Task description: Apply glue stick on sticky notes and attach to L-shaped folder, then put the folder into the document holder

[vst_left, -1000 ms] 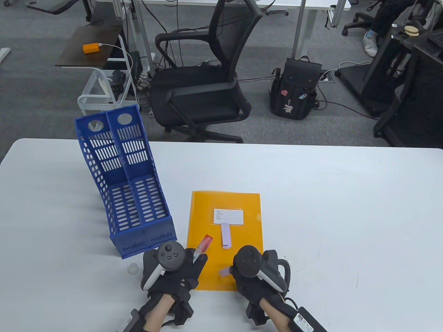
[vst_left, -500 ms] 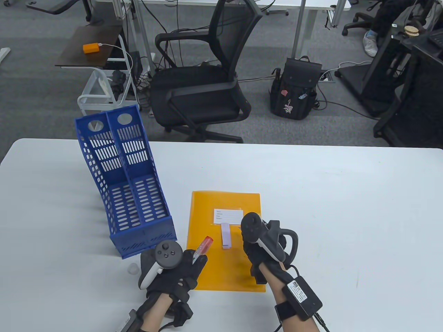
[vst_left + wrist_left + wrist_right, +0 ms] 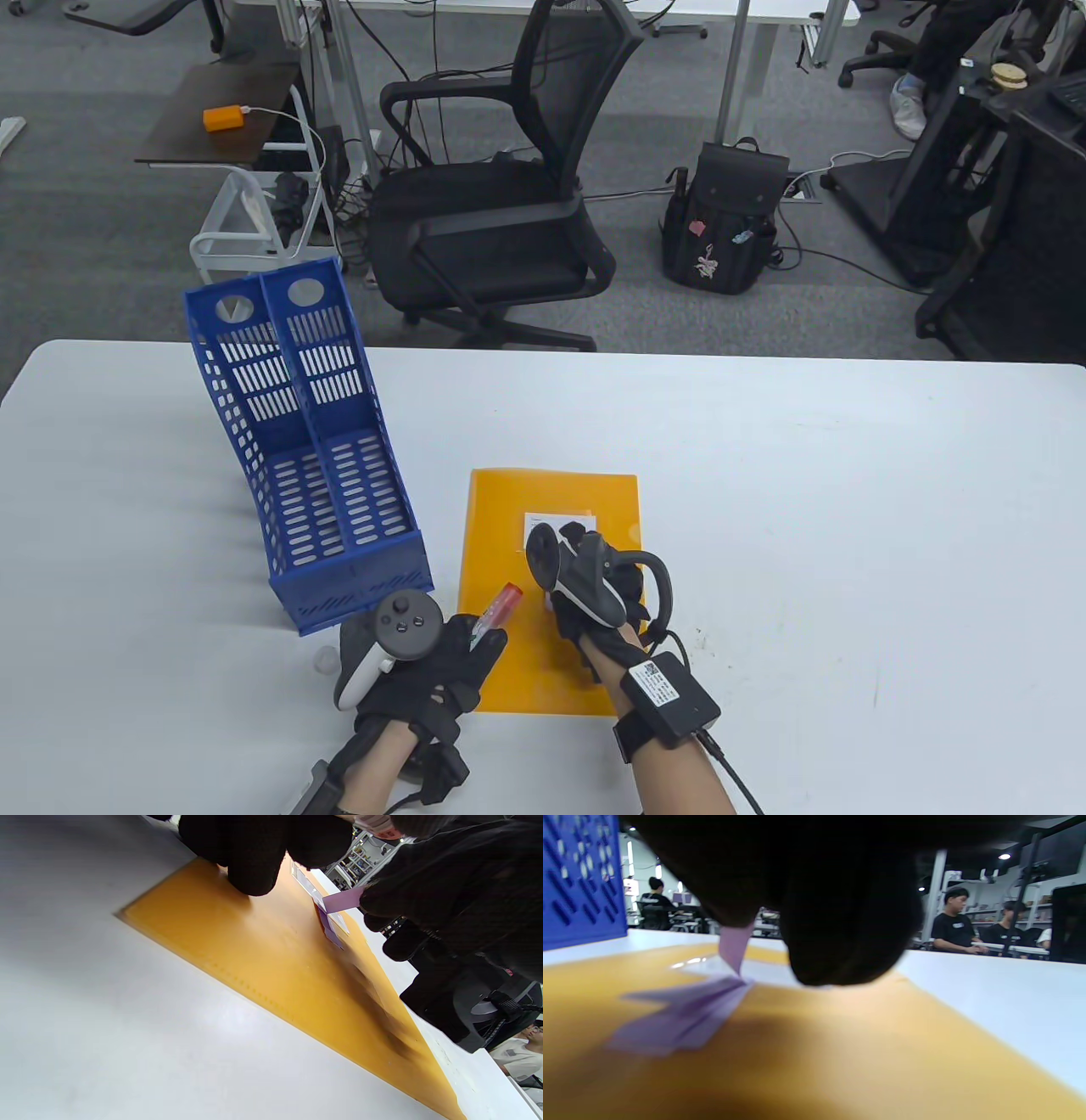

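Right grip (image 3: 585, 586) pinching the note (image 3: 342, 899) should press it flat on the folder (image 3: 517, 679); left grip (image 3: 428, 671) holding glue (image 3: 496, 607) steadies.

An orange folder (image 3: 509, 671) was laid flat on the white table (image 3: 848, 509), just beside a blue document holder (image 3: 305, 458). A red-capped glue stick (image 3: 495, 613) was gripped in the left hand (image 3: 424, 671) at the folder's near-left edge. The right hand (image 3: 585, 594) was held over the folder's white label (image 3: 560, 519).

One folder (image 3: 551, 671); one holder (image 3: 314, 475); perhaps three notes (image 3: 683, 1014)
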Available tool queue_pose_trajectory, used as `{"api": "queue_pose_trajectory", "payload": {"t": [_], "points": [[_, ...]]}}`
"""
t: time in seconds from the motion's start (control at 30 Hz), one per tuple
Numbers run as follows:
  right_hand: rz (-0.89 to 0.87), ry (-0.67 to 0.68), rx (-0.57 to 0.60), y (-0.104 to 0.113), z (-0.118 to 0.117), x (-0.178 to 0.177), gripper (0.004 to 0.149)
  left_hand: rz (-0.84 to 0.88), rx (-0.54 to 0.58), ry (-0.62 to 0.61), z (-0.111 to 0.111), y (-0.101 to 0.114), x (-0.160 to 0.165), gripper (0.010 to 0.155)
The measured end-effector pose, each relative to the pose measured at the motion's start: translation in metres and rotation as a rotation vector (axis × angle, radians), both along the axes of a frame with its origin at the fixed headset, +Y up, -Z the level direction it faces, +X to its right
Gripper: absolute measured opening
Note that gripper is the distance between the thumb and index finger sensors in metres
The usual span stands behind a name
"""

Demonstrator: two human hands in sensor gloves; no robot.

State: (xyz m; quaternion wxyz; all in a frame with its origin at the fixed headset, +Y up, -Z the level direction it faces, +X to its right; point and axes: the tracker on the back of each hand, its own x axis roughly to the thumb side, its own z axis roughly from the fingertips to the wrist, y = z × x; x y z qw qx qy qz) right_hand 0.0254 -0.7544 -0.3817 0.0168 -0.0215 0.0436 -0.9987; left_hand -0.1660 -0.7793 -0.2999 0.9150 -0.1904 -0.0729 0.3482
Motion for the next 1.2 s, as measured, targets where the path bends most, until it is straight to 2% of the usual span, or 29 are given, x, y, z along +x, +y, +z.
{"api": "queue_pose_trajectory", "payload": {"t": [0.3,0.73,0.83,1.07,1.2], "points": [[0.062,0.069,-0.077,-0.012,0.007,-0.008,0.040,0.020,-0.014,-0.006,-0.001,0.000,-0.002,0.061],[0.143,0.098,-0.112,-0.017,0.012,-0.014,0.038,0.021,-0.017,-0.016,-0.001,0.000,-0.003,0.061],[0.117,0.100,-0.124,-0.017,0.010,-0.013,0.039,0.020,-0.017,-0.016,-0.001,0.000,-0.003,0.061],[0.009,0.083,-0.276,-0.010,0.005,-0.005,0.043,0.020,-0.017,-0.016,-0.001,0.000,-0.003,0.062],[-0.031,0.084,-0.318,-0.008,0.002,-0.001,0.043,0.020,-0.017,-0.016,-0.001,0.000,-0.003,0.062]]}}
